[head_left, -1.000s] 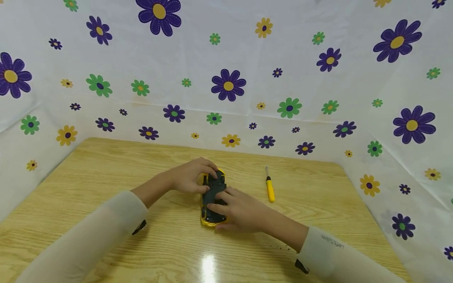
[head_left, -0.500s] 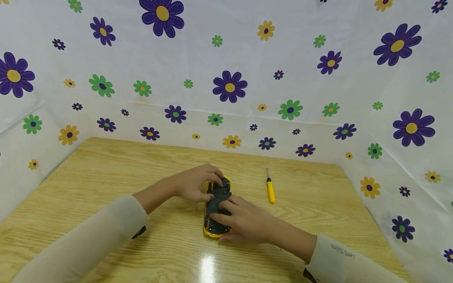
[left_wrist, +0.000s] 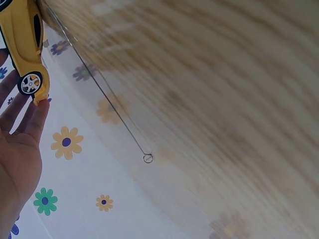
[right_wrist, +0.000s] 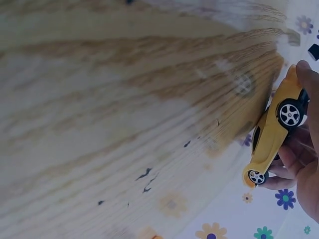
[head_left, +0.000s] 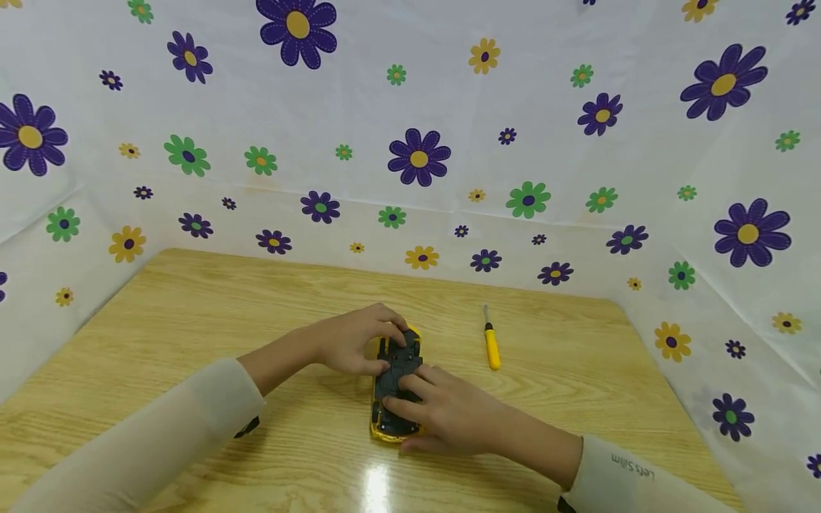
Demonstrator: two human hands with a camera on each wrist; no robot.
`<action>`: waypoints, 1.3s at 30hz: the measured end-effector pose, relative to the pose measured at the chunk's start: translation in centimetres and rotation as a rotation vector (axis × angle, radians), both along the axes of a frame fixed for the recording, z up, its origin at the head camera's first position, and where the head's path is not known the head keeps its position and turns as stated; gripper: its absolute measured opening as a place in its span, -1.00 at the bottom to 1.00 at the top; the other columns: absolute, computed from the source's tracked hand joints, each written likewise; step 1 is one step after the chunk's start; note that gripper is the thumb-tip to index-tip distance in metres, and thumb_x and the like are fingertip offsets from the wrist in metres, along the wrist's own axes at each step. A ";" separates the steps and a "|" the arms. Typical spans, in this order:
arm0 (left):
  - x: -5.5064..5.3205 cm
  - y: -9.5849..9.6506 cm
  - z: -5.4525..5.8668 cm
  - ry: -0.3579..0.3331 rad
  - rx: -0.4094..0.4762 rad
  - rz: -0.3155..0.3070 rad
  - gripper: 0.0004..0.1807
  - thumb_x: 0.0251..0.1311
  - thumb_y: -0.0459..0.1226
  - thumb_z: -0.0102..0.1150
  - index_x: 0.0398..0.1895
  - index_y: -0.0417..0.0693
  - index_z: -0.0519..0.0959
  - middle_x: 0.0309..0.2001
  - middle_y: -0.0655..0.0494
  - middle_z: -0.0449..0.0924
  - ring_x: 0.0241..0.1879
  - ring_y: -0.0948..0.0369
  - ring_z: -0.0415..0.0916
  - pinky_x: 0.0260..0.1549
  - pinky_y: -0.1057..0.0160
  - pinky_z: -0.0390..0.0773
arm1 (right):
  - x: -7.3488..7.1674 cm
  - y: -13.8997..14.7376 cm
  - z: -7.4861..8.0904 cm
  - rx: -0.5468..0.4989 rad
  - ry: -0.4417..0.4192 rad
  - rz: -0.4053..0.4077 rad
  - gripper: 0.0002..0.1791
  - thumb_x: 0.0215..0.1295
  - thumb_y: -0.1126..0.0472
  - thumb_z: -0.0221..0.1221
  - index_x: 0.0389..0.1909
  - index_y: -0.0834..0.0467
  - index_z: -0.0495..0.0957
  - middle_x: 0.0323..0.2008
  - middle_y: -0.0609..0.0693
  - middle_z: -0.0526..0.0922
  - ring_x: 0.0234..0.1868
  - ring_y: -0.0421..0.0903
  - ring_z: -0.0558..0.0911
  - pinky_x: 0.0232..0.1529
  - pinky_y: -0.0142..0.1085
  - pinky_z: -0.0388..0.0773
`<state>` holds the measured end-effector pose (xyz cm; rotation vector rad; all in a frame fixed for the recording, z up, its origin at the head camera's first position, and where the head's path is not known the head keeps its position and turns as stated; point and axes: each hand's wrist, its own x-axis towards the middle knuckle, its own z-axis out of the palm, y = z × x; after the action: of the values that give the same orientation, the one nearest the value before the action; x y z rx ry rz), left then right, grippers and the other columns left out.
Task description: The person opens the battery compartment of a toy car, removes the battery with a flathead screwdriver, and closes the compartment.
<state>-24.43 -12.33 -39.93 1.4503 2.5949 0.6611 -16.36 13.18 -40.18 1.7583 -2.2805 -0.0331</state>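
Observation:
A yellow toy car (head_left: 394, 385) lies upside down with its black underside facing up. My left hand (head_left: 359, 342) holds the far end, fingers over its edge and thumb on the underside. At the near end my right hand (head_left: 449, 413) grips the car's right side, with fingertips on the black base. In the left wrist view the car's yellow side (left_wrist: 25, 40) shows a silver wheel above my left fingertips. The right wrist view shows the car body (right_wrist: 274, 129) between my right thumb and fingers.
A yellow-handled screwdriver (head_left: 492, 349) lies to the right of the car on the wooden table (head_left: 256, 299). Small dark pieces (right_wrist: 144, 174) are scattered near my right wrist. A thin metal wire with a ring end (left_wrist: 148, 158) shows in the left wrist view. Flowered cloth (head_left: 359, 92) stands behind.
Both hands have brought the car a little toward me and slightly right, keeping their grip. The small pieces seen by my right wrist earlier are now hidden by the arm in the head view.

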 end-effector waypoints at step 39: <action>4.2 0.3 0.2 -0.888 0.497 0.686 -0.31 0.36 -0.20 0.30 0.46 -0.22 0.29 0.23 -0.21 0.46 -0.02 -0.04 0.61 -0.13 0.08 0.76 | 0.2 0.3 -0.2 0.012 0.082 -0.004 -0.32 0.30 -0.39 0.22 0.27 -0.06 0.57 0.07 -0.01 0.58 0.01 -0.08 0.51 0.07 -0.26 0.60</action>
<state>-20.27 -12.05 -39.75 0.0990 2.1605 1.6362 -16.19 13.43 -40.33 1.7256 -2.2308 -0.1177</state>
